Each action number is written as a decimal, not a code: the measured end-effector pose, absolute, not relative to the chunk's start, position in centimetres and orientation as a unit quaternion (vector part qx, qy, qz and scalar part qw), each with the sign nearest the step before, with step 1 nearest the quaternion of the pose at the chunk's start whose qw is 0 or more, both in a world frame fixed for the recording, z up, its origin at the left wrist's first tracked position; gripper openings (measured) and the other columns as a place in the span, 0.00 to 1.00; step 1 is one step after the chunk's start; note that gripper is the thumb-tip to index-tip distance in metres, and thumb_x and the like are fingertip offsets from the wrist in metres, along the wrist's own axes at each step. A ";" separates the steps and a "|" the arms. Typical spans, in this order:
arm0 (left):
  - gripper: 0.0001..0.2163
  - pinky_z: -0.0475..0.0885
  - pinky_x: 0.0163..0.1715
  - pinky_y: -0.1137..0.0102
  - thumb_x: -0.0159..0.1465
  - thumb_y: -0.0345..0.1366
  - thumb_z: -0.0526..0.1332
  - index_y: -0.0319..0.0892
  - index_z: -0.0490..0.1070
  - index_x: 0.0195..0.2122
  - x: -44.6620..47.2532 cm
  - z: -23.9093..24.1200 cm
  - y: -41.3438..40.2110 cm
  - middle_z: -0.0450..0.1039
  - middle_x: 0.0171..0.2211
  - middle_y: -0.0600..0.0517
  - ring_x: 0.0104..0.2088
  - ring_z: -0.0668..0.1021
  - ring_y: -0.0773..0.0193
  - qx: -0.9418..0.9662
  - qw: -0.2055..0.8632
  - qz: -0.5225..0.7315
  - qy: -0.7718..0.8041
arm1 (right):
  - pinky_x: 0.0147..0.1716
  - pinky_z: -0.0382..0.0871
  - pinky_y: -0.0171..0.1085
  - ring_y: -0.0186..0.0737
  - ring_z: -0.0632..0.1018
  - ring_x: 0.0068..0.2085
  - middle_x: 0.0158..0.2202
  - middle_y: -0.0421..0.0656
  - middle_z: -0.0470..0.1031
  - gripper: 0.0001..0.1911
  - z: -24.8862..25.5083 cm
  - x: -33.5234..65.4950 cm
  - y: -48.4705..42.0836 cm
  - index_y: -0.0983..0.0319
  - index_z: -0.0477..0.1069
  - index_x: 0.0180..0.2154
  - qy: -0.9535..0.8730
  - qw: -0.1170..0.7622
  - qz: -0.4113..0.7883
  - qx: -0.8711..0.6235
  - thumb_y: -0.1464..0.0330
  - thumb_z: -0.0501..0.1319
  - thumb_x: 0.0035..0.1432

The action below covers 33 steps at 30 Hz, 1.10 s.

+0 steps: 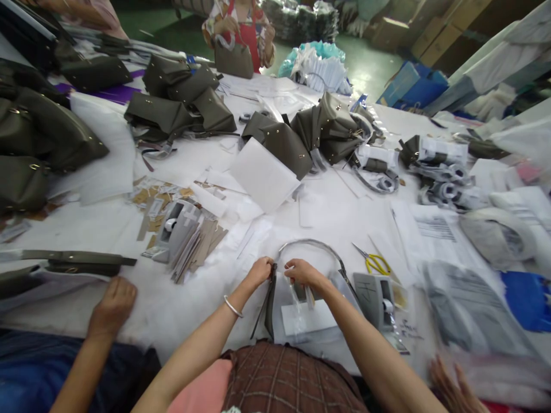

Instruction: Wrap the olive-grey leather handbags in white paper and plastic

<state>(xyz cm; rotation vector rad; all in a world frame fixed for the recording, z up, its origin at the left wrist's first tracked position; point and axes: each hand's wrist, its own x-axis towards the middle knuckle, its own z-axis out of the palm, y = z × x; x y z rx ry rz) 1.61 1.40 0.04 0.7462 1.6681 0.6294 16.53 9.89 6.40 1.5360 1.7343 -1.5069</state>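
A handbag (270,310) lies right in front of me, its body under a pale wrapping sheet. A white card (307,317) rests on that sheet. The bag's arched handle (310,242) looks wrapped in clear film. My left hand (260,271), with a bangle at the wrist, is closed on the handle's left end. Just beside it, my right hand (303,272) makes a pinch; what is in its fingers is too small to make out. Below those fingers hangs a clear strip (297,298). Yellow-handled scissors (374,263) and a grey tape dispenser (373,295) lie to the right.
Another tape dispenser (178,223) stands by stacked card strips (200,249) on the left. Olive handbags (181,103) are heaped farther back. A co-worker's hand (112,301) is at left, another person's hand (454,381) at lower right. Someone across the table holds a bag (235,60).
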 end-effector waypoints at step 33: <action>0.30 0.70 0.33 0.70 0.49 0.72 0.53 0.46 0.60 0.19 0.3 -1.6 -0.9 0.62 0.21 0.54 0.27 0.70 0.60 0.355 0.493 0.429 0.668 | 0.23 0.62 0.32 0.31 0.69 0.21 0.20 0.37 0.72 0.14 2.1 15.1 6.3 0.63 0.74 0.25 0.450 -0.112 -0.674 0.575 0.59 0.69 0.41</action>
